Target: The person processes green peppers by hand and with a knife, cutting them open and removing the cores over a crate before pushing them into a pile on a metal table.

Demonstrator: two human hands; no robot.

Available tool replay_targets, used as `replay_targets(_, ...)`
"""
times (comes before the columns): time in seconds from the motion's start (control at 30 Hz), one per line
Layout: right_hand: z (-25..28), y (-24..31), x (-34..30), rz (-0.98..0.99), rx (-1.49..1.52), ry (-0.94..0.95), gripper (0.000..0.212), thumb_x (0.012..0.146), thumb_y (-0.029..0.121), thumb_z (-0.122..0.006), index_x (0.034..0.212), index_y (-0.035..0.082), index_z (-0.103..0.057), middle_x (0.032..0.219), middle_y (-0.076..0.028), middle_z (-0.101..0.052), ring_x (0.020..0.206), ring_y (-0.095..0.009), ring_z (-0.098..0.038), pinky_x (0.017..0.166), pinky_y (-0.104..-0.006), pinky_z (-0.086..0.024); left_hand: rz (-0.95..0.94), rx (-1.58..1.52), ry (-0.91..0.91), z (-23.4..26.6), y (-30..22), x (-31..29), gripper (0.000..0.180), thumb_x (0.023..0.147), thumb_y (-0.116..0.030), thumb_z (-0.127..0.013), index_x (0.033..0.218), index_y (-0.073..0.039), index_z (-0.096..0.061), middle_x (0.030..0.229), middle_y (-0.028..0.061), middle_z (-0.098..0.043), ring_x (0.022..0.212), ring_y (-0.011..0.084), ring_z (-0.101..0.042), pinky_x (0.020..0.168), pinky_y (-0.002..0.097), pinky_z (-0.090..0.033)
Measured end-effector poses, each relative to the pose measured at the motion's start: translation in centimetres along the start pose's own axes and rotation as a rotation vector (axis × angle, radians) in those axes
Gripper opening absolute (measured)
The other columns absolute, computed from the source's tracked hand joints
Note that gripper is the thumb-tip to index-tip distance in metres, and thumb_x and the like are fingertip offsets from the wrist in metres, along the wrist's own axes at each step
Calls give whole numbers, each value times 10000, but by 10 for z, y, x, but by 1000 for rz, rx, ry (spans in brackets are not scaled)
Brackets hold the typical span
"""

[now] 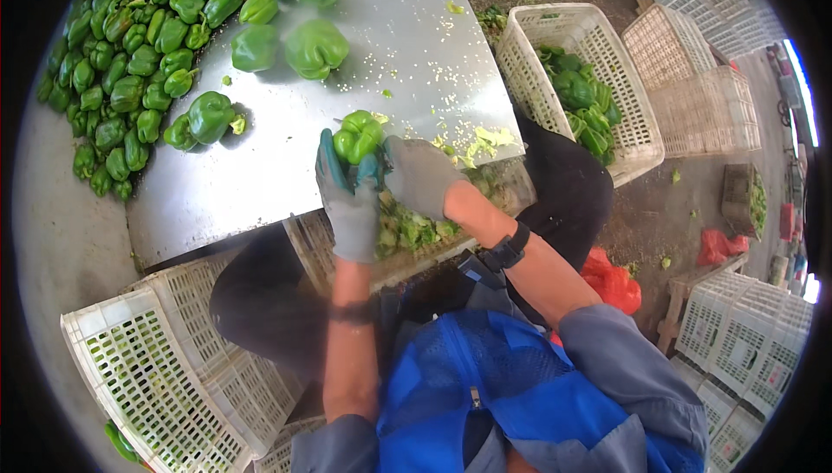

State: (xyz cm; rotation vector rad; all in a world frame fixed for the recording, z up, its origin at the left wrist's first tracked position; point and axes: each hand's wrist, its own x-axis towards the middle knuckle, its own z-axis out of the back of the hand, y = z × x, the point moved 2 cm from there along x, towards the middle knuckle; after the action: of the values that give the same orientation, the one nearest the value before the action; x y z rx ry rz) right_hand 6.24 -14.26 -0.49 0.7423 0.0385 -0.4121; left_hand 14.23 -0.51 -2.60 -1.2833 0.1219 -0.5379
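Note:
My left hand, in a grey glove with teal fingers, is closed round a green bell pepper above the near edge of the metal table. Close against the pepper's right side is my right hand, gloved in grey, its fingers curled inward. What those fingers hold, if anything, is hidden behind the glove. Below both hands, a crate between my legs contains pale green pepper scraps. Farther left on the table lie two loose peppers, touching each other.
A large heap of green peppers covers the far left. White seeds and trimmings lie scattered on the table's right part. To the right stands a white crate with peppers inside. Another white crate is at lower left; stacked crates stand right.

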Motion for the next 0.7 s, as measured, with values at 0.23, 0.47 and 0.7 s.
replay_targets(0.23,-26,18,-27,19,12,-72,417,979,177,-596,1306,-81,-588,1161,-283,-769,1131,-439,-747,1013,-500,-592,371,-512,-181,-3,-20,0,594,1133,-282,-689,1605,26,-499,1413,182,-669,1269,247,-663,1097,373,-548)
replay_targets(0.47,-24,20,-27,57,74,-25,417,962,189,-604,1298,-56,-618,1122,-283,-764,1132,-453,-736,1005,-521,-591,76,-283,-31,14,-9,-8,437,1187,-310,-496,1360,59,-652,1265,165,-718,1079,265,-722,943,405,-606)
replay_targets(0.7,8,-6,-10,-294,1066,343,206,952,191,-667,1051,11,-684,813,-77,-703,533,-136,-602,454,-316,-483,280,-895,-167,25,-8,-22,569,1124,-452,-596,1470,-2,-609,1388,163,-690,1218,300,-693,1080,445,-570)
